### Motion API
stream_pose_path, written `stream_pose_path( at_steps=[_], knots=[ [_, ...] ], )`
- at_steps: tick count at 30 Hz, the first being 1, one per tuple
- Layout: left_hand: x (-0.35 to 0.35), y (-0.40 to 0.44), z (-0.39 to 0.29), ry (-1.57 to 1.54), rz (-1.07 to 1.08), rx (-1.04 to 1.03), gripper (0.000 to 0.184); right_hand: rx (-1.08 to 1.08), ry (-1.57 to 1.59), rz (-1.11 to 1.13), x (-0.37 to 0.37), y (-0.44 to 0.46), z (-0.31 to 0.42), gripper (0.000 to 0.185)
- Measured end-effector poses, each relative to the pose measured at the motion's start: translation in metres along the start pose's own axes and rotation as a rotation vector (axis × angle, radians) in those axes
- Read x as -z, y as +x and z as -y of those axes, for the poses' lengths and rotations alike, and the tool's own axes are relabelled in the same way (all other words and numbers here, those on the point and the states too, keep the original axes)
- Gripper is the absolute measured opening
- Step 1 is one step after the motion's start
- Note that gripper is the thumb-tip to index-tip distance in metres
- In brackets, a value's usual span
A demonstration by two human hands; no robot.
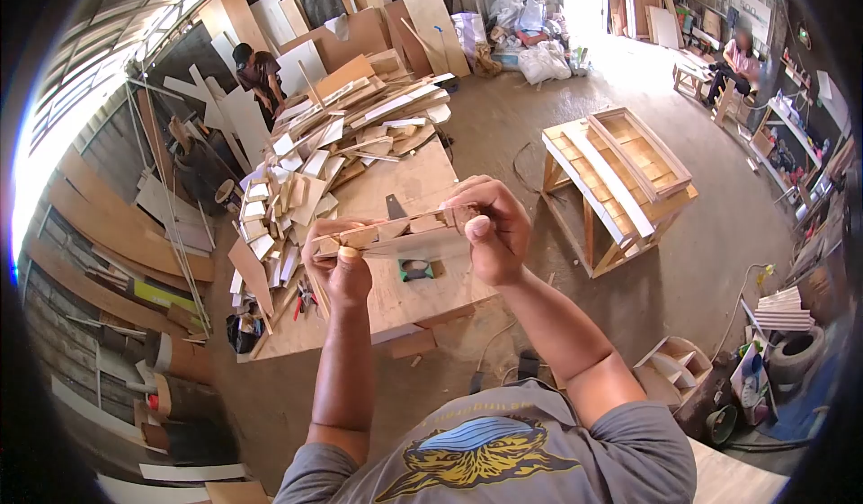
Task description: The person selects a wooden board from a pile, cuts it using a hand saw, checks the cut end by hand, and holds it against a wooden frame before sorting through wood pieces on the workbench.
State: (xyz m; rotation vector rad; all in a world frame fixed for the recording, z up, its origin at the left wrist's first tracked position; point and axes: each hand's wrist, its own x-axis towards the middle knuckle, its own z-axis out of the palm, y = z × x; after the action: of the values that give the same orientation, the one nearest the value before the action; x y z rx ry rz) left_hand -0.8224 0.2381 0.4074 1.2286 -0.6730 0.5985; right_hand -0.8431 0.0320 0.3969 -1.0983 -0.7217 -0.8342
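Between both hands, above the worktable [422, 173], a flat wooden panel [395, 228] is held up, seen nearly edge-on. Short wood pieces show along its near edge. My left hand [340, 268] is closed on the left end, its thumb pressed on the near edge. At the other end my right hand [496, 230] grips the panel, thumb in front and fingers over the top. Below it on the tabletop lies a small green and black object [415, 270], whose kind I cannot make out. A dark flat blade-like piece [394, 205] shows just behind the panel.
A large heap of wood offcuts [360, 126] covers the table's far left. Red-handled pliers [300, 303] lie near its left edge. A wooden frame stand [620, 180] stands to the right. One person [261, 77] is behind the heap; another [739, 63] sits far right.
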Motion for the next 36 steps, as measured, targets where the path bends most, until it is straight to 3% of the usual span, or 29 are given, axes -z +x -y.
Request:
stream_pose_path(
  at_steps=[17,20,23,27,28,30,32,36],
  knots=[
    [0.016,0.011,0.022,-0.052,-0.091,-0.034,0.061,-0.029,-0.007,0.050,-0.005,0.016,-0.004,0.043],
    [0.013,0.015,0.021,-0.048,-0.095,-0.041,0.059,-0.019,-0.099,-0.031,-0.006,0.015,-0.010,0.045],
    [0.010,0.021,0.025,-0.046,-0.137,-0.009,0.059,-0.009,-0.185,-0.055,0.004,0.007,-0.032,0.036],
    [-0.013,0.038,0.031,0.044,-0.208,0.101,0.041,-0.071,-0.278,-0.119,0.025,-0.002,-0.065,0.033],
    [-0.040,0.048,0.022,-0.003,-0.180,0.014,0.031,-0.112,-0.314,-0.172,0.031,0.000,-0.072,0.032],
    [-0.061,0.064,0.027,0.010,0.021,0.040,0.025,-0.203,-0.327,-0.274,0.050,0.003,-0.084,0.029],
    [-0.092,0.077,0.034,-0.061,0.118,0.150,0.030,-0.284,-0.334,-0.353,0.081,0.013,-0.095,0.033],
    [-0.142,0.083,0.078,-0.061,0.226,0.169,0.041,-0.284,-0.262,-0.497,0.142,0.042,-0.122,0.044]
  ],
)
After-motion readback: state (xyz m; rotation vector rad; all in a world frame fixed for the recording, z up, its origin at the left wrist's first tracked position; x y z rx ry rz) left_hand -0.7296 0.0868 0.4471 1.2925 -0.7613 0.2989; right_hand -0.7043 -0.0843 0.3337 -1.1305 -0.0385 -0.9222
